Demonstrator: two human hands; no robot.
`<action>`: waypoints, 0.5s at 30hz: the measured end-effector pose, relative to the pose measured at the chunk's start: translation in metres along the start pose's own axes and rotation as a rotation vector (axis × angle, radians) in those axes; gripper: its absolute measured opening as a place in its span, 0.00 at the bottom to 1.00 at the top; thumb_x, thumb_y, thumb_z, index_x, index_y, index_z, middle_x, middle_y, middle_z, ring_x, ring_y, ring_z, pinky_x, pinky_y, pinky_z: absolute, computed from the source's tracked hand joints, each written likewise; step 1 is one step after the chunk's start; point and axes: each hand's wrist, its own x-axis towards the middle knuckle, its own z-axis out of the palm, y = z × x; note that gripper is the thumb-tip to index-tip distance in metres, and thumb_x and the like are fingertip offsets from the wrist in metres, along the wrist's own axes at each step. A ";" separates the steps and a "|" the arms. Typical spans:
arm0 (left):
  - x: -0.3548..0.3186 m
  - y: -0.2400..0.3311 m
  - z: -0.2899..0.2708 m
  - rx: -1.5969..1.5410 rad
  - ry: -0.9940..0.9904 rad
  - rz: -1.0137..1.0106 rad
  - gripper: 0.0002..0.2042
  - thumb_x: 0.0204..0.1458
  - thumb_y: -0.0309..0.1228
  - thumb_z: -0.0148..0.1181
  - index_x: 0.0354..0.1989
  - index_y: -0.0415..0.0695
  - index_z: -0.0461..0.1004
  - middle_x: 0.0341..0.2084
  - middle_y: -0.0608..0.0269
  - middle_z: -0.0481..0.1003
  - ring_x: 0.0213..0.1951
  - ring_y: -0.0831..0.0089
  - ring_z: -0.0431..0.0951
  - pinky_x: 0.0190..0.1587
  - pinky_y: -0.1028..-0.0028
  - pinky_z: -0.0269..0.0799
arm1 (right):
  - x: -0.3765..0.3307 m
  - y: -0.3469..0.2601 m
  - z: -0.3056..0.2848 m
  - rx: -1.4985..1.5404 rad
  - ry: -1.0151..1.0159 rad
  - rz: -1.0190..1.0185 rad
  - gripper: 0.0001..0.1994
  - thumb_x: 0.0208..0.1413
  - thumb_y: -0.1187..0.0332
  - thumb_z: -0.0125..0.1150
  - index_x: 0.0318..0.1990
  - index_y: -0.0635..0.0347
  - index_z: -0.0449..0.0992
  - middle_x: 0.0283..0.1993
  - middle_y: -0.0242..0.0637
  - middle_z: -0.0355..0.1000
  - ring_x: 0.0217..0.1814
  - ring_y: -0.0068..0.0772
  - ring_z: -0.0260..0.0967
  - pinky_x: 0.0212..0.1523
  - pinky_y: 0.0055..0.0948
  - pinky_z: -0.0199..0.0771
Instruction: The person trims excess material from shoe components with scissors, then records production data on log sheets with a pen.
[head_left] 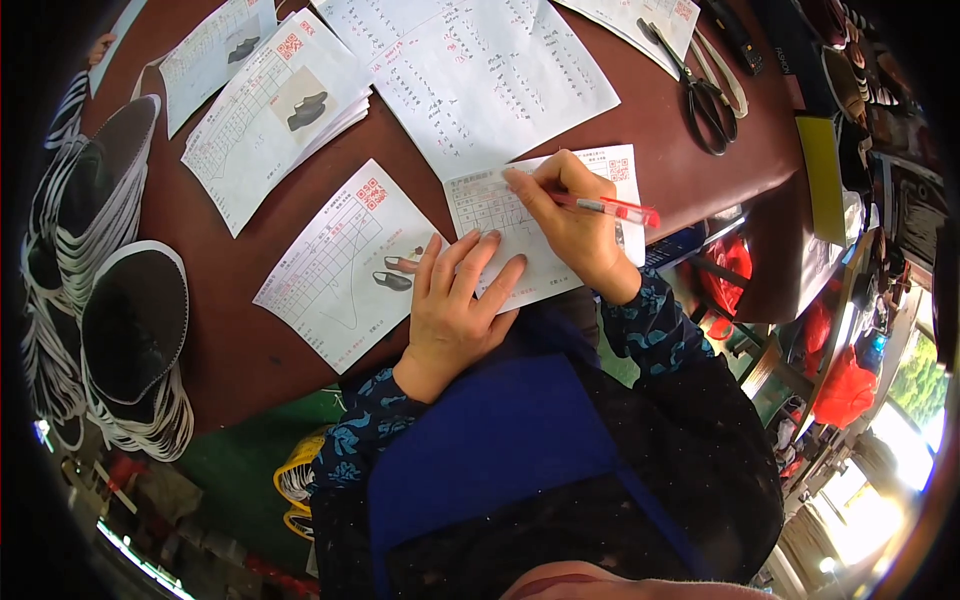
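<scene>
My right hand [580, 222] is closed round a red and clear pen [628, 211], its fist resting on a printed form [545, 275] with a table grid and a red square code. Under the fingers the pen's tip is hidden. Spread flat, my left hand [460, 305] presses on the lower left of the same form. Its fingertips also lie beside a second form [335, 265], which carries a grid and a picture of dark shoes. Above both forms, a large handwritten sheet [480, 80] covers the table's middle, its lower edge meeting the form I hold down.
A brown table [225, 340] bears stacked shoe forms [265, 120] at the upper left. Black-handled scissors [705, 110] lie at the upper right over more papers. Stacks of dark, white-edged shoe pieces [135, 320] line the left edge. Another person's hand [101, 48] shows at the far left.
</scene>
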 end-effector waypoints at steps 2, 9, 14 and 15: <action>-0.001 0.000 0.000 0.001 0.003 -0.002 0.27 0.41 0.36 0.74 0.55 0.54 0.81 0.60 0.59 0.73 0.62 0.56 0.74 0.66 0.44 0.67 | -0.001 0.002 -0.002 0.064 0.005 0.057 0.17 0.63 0.73 0.72 0.26 0.61 0.68 0.20 0.27 0.67 0.23 0.11 0.58 0.22 0.21 0.60; -0.001 0.000 0.000 0.000 0.001 -0.004 0.26 0.41 0.35 0.74 0.55 0.54 0.82 0.60 0.59 0.73 0.62 0.57 0.74 0.66 0.44 0.67 | -0.004 0.003 -0.013 0.012 -0.040 0.067 0.17 0.62 0.71 0.73 0.27 0.62 0.68 0.20 0.32 0.69 0.21 0.15 0.61 0.22 0.25 0.64; -0.001 0.000 -0.001 -0.004 -0.001 -0.004 0.26 0.41 0.35 0.74 0.54 0.54 0.82 0.60 0.59 0.74 0.62 0.57 0.73 0.67 0.44 0.67 | 0.004 0.005 -0.013 -0.018 -0.102 0.050 0.18 0.61 0.71 0.72 0.26 0.62 0.67 0.19 0.33 0.67 0.21 0.18 0.59 0.22 0.26 0.63; -0.001 0.000 -0.001 -0.001 -0.007 -0.006 0.26 0.41 0.35 0.74 0.54 0.55 0.82 0.60 0.59 0.74 0.62 0.57 0.73 0.67 0.44 0.67 | 0.004 0.005 -0.014 -0.017 -0.101 0.049 0.18 0.61 0.71 0.72 0.26 0.62 0.67 0.19 0.33 0.67 0.21 0.18 0.59 0.22 0.26 0.63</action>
